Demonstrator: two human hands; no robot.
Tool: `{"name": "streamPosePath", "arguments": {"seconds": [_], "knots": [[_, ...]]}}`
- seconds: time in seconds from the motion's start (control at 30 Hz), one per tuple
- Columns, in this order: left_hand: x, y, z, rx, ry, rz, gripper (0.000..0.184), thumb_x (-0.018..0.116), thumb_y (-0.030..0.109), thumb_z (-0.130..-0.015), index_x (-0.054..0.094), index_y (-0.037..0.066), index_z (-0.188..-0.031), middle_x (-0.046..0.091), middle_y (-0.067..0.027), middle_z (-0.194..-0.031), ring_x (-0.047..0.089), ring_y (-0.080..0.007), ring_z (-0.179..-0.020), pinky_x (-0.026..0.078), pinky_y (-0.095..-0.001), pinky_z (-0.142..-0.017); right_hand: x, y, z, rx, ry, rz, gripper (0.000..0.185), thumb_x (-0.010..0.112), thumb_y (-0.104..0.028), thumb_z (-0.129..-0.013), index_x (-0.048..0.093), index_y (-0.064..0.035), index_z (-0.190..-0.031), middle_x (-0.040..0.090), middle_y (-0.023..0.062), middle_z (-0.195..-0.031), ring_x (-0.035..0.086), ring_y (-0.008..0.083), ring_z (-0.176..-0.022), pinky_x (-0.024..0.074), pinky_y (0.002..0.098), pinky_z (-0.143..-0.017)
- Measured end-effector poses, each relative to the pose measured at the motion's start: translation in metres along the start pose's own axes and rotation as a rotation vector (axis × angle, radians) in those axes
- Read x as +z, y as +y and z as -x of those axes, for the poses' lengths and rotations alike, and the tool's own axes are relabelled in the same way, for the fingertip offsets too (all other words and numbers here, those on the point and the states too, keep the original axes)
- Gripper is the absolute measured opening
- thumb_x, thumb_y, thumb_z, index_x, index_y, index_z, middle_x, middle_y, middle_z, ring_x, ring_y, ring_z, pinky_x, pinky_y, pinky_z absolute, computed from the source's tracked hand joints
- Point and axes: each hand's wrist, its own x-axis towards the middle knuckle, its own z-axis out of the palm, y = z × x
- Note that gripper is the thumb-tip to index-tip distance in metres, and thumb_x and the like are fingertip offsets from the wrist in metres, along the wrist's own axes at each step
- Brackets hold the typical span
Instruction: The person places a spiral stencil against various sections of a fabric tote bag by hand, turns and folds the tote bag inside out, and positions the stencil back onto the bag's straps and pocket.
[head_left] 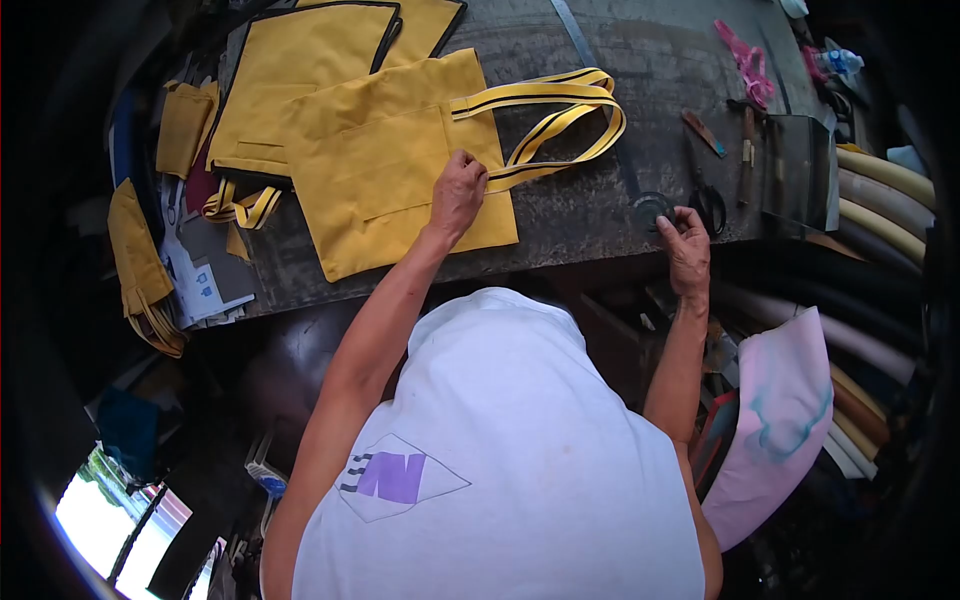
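Note:
A yellow fabric bag [375, 140] lies flat on the dark work table, its striped yellow-and-black strap [560, 95] looping out to the right. My left hand [460, 198] rests on the bag with curled fingers, pinching near the strap's lower end. At the right, my right hand [688, 250] has thumb and fingers closed on the edge of a dark round disc-like object [650, 208] on the tabletop; its exact kind is unclear. Black-handled scissors [711, 210] lie just beside that hand.
More yellow pieces with black edging [290, 60] lie at the back left. A folded yellow bundle [140, 260] hangs at the table's left end. A blue-tipped tool [704, 133], a pink strap [748, 65] and rolls of material [885, 190] are at the right.

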Motion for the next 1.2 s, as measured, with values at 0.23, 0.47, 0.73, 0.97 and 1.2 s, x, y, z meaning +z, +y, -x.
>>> {"name": "streamPosePath", "arguments": {"seconds": [0.23,0.47,0.73,0.97,1.2], "knots": [[-0.004,-0.001,0.011,0.013,0.043,0.005,0.006,0.067,0.002,-0.088,0.065,-0.003,-0.089,0.059,-0.0160,-0.098,0.063,-0.0351,-0.086,0.053,-0.0433,-0.074,0.184,0.020,-0.013,-0.164,-0.177,0.023,0.039,0.062,-0.004,-0.097,0.054,0.0008,-0.135,0.067,0.0089,-0.111,0.065,0.0129,-0.096,0.0531,0.0255,-0.088],[-0.004,-0.005,0.012,-0.155,0.041,0.207,0.008,0.070,-0.001,-0.085,0.066,-0.004,-0.091,0.059,-0.0159,-0.099,0.063,-0.0332,-0.088,0.053,-0.0403,-0.075,0.216,0.084,-0.032,-0.248,-0.066,0.094,0.033,0.061,-0.005,-0.097,0.056,0.0012,-0.129,0.069,0.0132,-0.113,0.068,0.0179,-0.104,0.0546,0.0291,-0.088],[0.003,-0.011,0.016,-0.139,0.067,0.250,0.009,0.072,-0.001,-0.083,0.067,-0.003,-0.089,0.060,-0.0135,-0.098,0.064,-0.0292,-0.088,0.054,-0.0373,-0.074,0.214,0.073,-0.035,-0.191,-0.110,0.094,0.033,0.062,-0.004,-0.096,0.056,0.0001,-0.128,0.068,0.0101,-0.110,0.066,0.0142,-0.099,0.0534,0.0272,-0.087],[0.002,-0.013,0.016,-0.180,0.038,0.271,0.008,0.071,0.000,-0.088,0.068,-0.004,-0.095,0.060,-0.0113,-0.101,0.065,-0.0213,-0.086,0.055,-0.0308,-0.073,0.213,0.075,-0.038,-0.223,-0.119,0.168,0.034,0.064,-0.005,-0.093,0.058,-0.0018,-0.126,0.071,0.0108,-0.106,0.070,0.0182,-0.098,0.0552,0.0307,-0.086],[-0.001,-0.010,0.015,-0.198,0.009,0.250,0.009,0.072,0.002,-0.087,0.068,-0.004,-0.093,0.060,-0.0116,-0.100,0.064,-0.0237,-0.087,0.053,-0.0333,-0.075,0.213,0.076,-0.038,-0.208,-0.130,0.176,0.033,0.064,-0.006,-0.094,0.059,-0.0021,-0.126,0.071,0.0109,-0.107,0.070,0.0182,-0.098,0.0552,0.0311,-0.086]]}}
